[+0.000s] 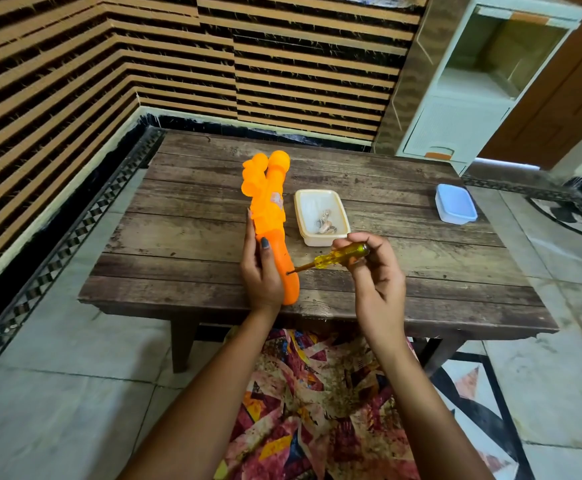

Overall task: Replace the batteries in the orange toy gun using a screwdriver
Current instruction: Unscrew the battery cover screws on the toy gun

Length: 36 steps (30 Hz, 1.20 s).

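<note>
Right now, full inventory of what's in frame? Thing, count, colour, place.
toy gun: 1, orange, left-centre of table, grip end toward the person
screwdriver: 1, yellow translucent handle, tip at the gun's grip
open tub: 1, cream, mid-table right of the gun, small metallic items inside, too small to identify
lidded box: 1, pale blue, right side of table
table: 1, dark wood planks, low
cabinet: 1, white with orange trim, behind table at right
left hand: 1, gripping the gun's handle
right hand: 1, holding the screwdriver
</note>
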Available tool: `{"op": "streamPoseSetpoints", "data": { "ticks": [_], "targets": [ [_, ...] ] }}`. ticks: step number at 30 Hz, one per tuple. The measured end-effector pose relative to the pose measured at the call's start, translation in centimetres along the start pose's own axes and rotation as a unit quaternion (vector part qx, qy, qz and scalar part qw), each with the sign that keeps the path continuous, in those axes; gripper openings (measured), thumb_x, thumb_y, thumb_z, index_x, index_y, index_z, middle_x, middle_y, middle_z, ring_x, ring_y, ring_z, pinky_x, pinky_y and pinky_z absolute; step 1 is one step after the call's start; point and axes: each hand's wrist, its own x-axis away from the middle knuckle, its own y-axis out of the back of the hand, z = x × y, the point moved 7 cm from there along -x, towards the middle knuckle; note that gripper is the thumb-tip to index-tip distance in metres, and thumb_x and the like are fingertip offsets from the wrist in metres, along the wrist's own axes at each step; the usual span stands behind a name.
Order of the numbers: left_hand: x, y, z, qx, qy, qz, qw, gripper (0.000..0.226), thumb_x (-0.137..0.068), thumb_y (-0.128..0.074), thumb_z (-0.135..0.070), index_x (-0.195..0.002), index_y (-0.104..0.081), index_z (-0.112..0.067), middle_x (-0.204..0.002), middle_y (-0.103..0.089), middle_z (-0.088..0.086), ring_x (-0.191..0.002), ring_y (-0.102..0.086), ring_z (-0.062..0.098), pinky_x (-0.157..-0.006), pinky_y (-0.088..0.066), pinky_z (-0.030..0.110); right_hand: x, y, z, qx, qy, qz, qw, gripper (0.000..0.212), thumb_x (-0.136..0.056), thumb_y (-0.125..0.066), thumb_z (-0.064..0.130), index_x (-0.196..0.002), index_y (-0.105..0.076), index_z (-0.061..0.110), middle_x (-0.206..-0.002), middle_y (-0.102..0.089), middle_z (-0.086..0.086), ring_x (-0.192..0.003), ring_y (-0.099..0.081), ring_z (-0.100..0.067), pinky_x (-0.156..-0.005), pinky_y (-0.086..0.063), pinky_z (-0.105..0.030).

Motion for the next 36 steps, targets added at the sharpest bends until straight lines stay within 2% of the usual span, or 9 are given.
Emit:
{"op": "streamPoseSetpoints", "data": {
  "ticks": [5, 9, 13, 19, 23, 27, 32, 34, 36],
  "targets": [
    [0.0, -0.1, -0.1, 0.001, 0.0, -0.002, 1.0, 0.049, -0.093, -0.035, -0.012, -0.139, -0.03, 0.003, -0.14, -0.035, 0.005, -0.123, -0.039, -0.002, -0.099, -0.032, 0.006, 0.0, 0.1, -0.6, 0.045, -0.002, -0.019, 0.999, 0.016, -0.087, -0.055, 0.029, -0.101, -0.063, 0.027, -0.101, -0.059, -0.007, -0.097, -0.059, -0.023, -0.09, -0.049, -0.051],
    [0.0, 0.0, 0.0, 0.0, 0.003, -0.006, 1.0, 0.049, -0.093, -0.034, -0.013, -0.139, -0.03, 0.003, -0.139, -0.034, 0.002, -0.124, -0.038, -0.002, -0.1, -0.031, 0.007, 0.0, -0.2, 0.0, 0.032, 0.013, -0.038, 0.999, 0.022, -0.089, -0.054, 0.017, -0.107, -0.059, 0.029, -0.099, -0.061, 0.001, -0.089, -0.057, -0.008, -0.082, -0.049, -0.026],
    [0.0, 0.1, 0.0, 0.001, -0.001, -0.006, 1.0, 0.049, -0.093, -0.034, -0.013, -0.139, -0.03, 0.003, -0.141, -0.036, 0.008, -0.127, -0.038, 0.009, -0.103, -0.033, 0.011, -0.3, 0.0, -0.1, 0.045, 0.009, -0.032, 0.998, 0.024, -0.091, -0.048, 0.013, -0.105, -0.058, 0.029, -0.104, -0.064, -0.005, -0.1, -0.059, -0.02, -0.09, -0.047, -0.045],
    [0.0, 0.1, 0.0, -0.009, 0.006, -0.014, 1.0, 0.049, -0.094, -0.034, -0.013, -0.139, -0.03, 0.003, -0.139, -0.033, 0.003, -0.124, -0.036, -0.002, -0.099, -0.03, 0.004, -0.1, 0.1, 0.9, 0.084, 0.031, -0.069, 0.994, 0.019, -0.088, -0.06, 0.011, -0.093, -0.063, 0.029, -0.096, -0.06, -0.011, -0.085, -0.058, -0.001, -0.076, -0.048, -0.016],
    [-0.1, 0.3, 0.1, -0.005, 0.012, -0.027, 1.0, 0.05, -0.093, -0.035, -0.015, -0.138, -0.031, 0.004, -0.14, -0.037, 0.009, -0.127, -0.039, 0.01, -0.101, -0.032, 0.007, -0.3, -0.3, 0.7, 0.031, 0.0, -0.082, 0.996, 0.026, -0.087, -0.059, 0.005, -0.098, -0.062, 0.028, -0.098, -0.065, 0.002, -0.095, -0.061, -0.006, -0.086, -0.05, -0.023],
    [-0.1, 0.5, 0.3, -0.007, 0.029, -0.044, 0.999, 0.05, -0.092, -0.035, -0.017, -0.138, -0.033, 0.003, -0.14, -0.039, 0.01, -0.128, -0.038, 0.018, -0.101, -0.032, 0.008, -0.3, -1.2, 0.9, 0.029, -0.014, -0.061, 0.998, 0.021, -0.087, -0.051, 0.013, -0.096, -0.059, 0.03, -0.099, -0.066, 0.001, -0.101, -0.062, -0.013, -0.092, -0.048, -0.031],
    [-0.1, 0.5, 0.3, -0.012, 0.036, -0.035, 0.999, 0.05, -0.093, -0.035, -0.018, -0.139, -0.033, 0.001, -0.142, -0.039, 0.019, -0.129, -0.039, 0.021, -0.1, -0.032, 0.007, 0.0, -1.5, 2.4, 0.089, 0.027, -0.063, 0.994, 0.014, -0.086, -0.061, 0.001, -0.096, -0.066, 0.01, -0.096, -0.053, -0.018, -0.076, -0.053, 0.015, -0.067, -0.04, -0.003],
    [-0.1, 0.5, 0.2, -0.012, 0.036, -0.034, 0.999, 0.051, -0.093, -0.035, -0.018, -0.139, -0.032, 0.002, -0.142, -0.039, 0.02, -0.128, -0.038, 0.019, -0.099, -0.031, 0.004, 0.0, -1.6, 2.6, 0.098, 0.04, -0.066, 0.992, 0.015, -0.083, -0.064, -0.001, -0.095, -0.067, 0.008, -0.093, -0.055, -0.02, -0.076, -0.054, 0.016, -0.066, -0.04, -0.001],
    [0.0, 0.5, 0.2, -0.009, 0.035, -0.034, 0.999, 0.051, -0.092, -0.035, -0.018, -0.139, -0.032, 0.003, -0.142, -0.039, 0.019, -0.128, -0.037, 0.017, -0.098, -0.031, 0.004, -0.3, -1.5, 2.4, 0.087, 0.04, -0.072, 0.993, 0.024, -0.084, -0.063, 0.001, -0.099, -0.065, 0.02, -0.096, -0.06, -0.011, -0.084, -0.057, 0.011, -0.074, -0.044, -0.006]
  ]
}}
